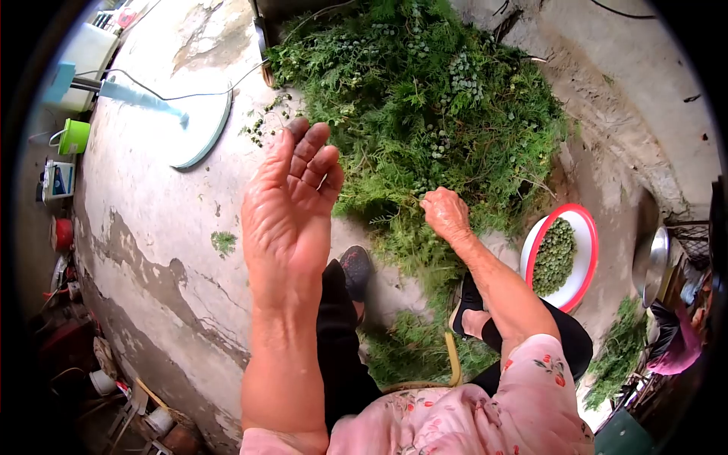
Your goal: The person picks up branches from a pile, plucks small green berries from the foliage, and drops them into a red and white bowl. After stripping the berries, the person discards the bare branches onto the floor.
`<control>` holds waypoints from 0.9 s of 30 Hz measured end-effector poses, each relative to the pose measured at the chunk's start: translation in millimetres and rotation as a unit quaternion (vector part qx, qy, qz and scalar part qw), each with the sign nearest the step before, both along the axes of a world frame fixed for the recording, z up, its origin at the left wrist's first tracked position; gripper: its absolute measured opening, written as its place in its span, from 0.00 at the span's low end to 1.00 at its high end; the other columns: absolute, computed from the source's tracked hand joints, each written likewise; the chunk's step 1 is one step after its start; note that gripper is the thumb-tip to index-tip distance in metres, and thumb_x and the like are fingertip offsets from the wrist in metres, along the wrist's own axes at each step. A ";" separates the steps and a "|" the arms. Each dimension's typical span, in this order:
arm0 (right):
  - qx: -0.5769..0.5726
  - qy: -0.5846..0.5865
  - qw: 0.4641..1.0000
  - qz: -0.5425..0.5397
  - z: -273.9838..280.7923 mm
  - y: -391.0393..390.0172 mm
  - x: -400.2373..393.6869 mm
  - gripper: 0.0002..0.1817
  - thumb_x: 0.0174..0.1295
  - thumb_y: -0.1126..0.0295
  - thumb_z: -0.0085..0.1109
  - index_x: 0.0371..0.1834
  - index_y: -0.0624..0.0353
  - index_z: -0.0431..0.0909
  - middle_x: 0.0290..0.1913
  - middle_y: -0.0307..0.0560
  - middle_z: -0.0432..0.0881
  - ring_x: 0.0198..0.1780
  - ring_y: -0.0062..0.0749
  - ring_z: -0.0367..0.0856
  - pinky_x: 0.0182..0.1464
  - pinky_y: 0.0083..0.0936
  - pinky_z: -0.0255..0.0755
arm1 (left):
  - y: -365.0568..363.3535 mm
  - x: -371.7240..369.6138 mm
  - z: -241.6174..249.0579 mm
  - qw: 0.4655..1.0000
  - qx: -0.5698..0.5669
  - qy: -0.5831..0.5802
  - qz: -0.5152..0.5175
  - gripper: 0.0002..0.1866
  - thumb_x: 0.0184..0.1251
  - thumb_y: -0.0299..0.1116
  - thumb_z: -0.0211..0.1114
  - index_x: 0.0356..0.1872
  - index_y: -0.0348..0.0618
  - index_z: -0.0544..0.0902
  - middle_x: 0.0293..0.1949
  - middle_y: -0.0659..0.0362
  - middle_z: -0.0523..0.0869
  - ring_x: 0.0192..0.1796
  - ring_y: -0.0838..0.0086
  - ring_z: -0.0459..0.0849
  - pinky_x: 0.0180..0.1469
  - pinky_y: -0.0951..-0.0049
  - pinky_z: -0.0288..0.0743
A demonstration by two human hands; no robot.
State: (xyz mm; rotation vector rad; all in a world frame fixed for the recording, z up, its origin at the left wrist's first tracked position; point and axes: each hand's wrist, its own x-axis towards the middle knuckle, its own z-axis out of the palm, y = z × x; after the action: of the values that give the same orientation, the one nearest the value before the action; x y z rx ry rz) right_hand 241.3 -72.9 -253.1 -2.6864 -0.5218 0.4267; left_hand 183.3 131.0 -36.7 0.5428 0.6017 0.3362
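A large heap of green arborvitae branches [409, 98] with small pale-green cones lies on the concrete floor ahead of me. My left hand [296, 189] is raised to the left of the heap, palm showing, its fingers loosely bent with nothing in them. At the heap's near edge, my right hand [446, 214] is closed on an arborvitae sprig; its fingertips are partly hidden among the greenery. To the right of my right forearm, a white basin [587, 227] with a red rim holds many picked green cones [555, 258].
A round pale-blue stand base [205, 133] is at left, with a cable running past it. Loose cones [265, 125] are scattered by the heap. More branches [409, 350] lie between my feet. A metal bowl [652, 265] stands at right, and a green bucket [74, 136] at far left.
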 end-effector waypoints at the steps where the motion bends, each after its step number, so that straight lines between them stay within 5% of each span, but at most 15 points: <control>1: 0.011 -0.001 1.000 0.005 11.7 -1.5 4.0 0.09 0.53 0.63 0.57 0.28 0.57 0.81 0.31 0.50 0.78 0.35 0.46 0.78 0.38 0.38 0.73 | 1.3 0.2 -0.2 1.000 -0.001 0.001 0.003 0.14 0.64 0.34 0.58 0.46 0.36 0.74 0.39 0.55 0.81 0.37 0.73 0.79 0.42 0.75 0.75; 7: 0.039 -0.056 0.996 0.051 106.8 -7.5 50.9 0.10 0.52 0.65 0.51 0.25 0.55 0.82 0.29 0.51 0.81 0.35 0.44 0.80 0.41 0.34 0.74 | 0.4 0.0 1.3 1.000 0.003 0.003 0.014 0.13 0.64 0.34 0.58 0.44 0.38 0.74 0.38 0.56 0.81 0.36 0.73 0.79 0.41 0.74 0.75; 10: 0.094 0.020 0.995 -0.001 142.1 -17.1 69.4 0.11 0.52 0.64 0.52 0.27 0.57 0.81 0.30 0.52 0.79 0.36 0.48 0.78 0.41 0.36 0.71 | -3.4 0.7 5.5 1.000 -0.009 -0.004 0.021 0.12 0.64 0.33 0.58 0.44 0.38 0.73 0.36 0.56 0.82 0.34 0.74 0.80 0.38 0.75 0.76; 16: 0.231 -0.067 0.970 -0.039 190.9 -32.2 65.1 0.12 0.52 0.63 0.55 0.32 0.60 0.80 0.29 0.52 0.78 0.34 0.46 0.75 0.38 0.32 0.68 | -19.0 0.1 6.2 0.997 0.059 0.034 -0.024 0.10 0.64 0.28 0.55 0.45 0.38 0.73 0.39 0.57 0.81 0.37 0.73 0.79 0.42 0.73 0.73; 18: 0.273 -0.016 0.958 -0.088 212.6 -32.7 56.6 0.11 0.57 0.65 0.54 0.32 0.62 0.79 0.26 0.42 0.77 0.29 0.30 0.73 0.34 0.25 0.66 | -29.8 3.7 5.9 0.983 0.140 0.084 -0.089 0.11 0.63 0.25 0.54 0.46 0.37 0.76 0.44 0.56 0.80 0.43 0.72 0.78 0.45 0.72 0.72; 21: 0.361 0.072 0.917 -0.152 227.5 -37.8 46.6 0.09 0.62 0.68 0.53 0.34 0.62 0.79 0.24 0.31 0.73 0.25 0.13 0.66 0.28 0.15 0.61 | -44.4 8.4 5.7 0.922 0.356 0.068 -0.140 0.22 0.59 0.29 0.58 0.55 0.34 0.72 0.51 0.53 0.78 0.50 0.68 0.76 0.52 0.71 0.69; 24: 0.451 0.077 0.876 -0.153 235.5 -40.9 30.5 0.08 0.60 0.68 0.56 0.35 0.61 0.79 0.25 0.32 0.74 0.24 0.17 0.66 0.29 0.16 0.62 | -49.4 15.3 5.7 0.834 0.522 0.068 -0.168 0.26 0.59 0.37 0.61 0.58 0.37 0.69 0.57 0.48 0.72 0.58 0.62 0.71 0.60 0.66 0.64; 26: 0.476 0.112 0.858 -0.155 236.6 -45.6 23.2 0.08 0.60 0.68 0.56 0.36 0.60 0.80 0.26 0.32 0.74 0.24 0.16 0.68 0.28 0.15 0.62 | -54.9 18.0 8.4 0.686 0.672 0.160 -0.229 0.32 0.59 0.43 0.62 0.61 0.38 0.65 0.59 0.46 0.69 0.59 0.60 0.69 0.61 0.62 0.62; 27: 0.497 0.131 0.843 -0.155 243.5 -44.2 16.5 0.07 0.60 0.68 0.55 0.35 0.60 0.80 0.26 0.32 0.74 0.25 0.16 0.69 0.28 0.14 0.62 | -54.2 23.3 -9.4 0.719 0.636 0.141 -0.242 0.35 0.57 0.45 0.64 0.62 0.39 0.63 0.57 0.47 0.71 0.59 0.62 0.70 0.62 0.66 0.61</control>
State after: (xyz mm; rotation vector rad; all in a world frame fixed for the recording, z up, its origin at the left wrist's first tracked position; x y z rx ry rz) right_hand 257.8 -117.1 -9.6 -1.6199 -0.1332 0.2957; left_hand 206.5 76.8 -46.1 2.0932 0.4143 0.1117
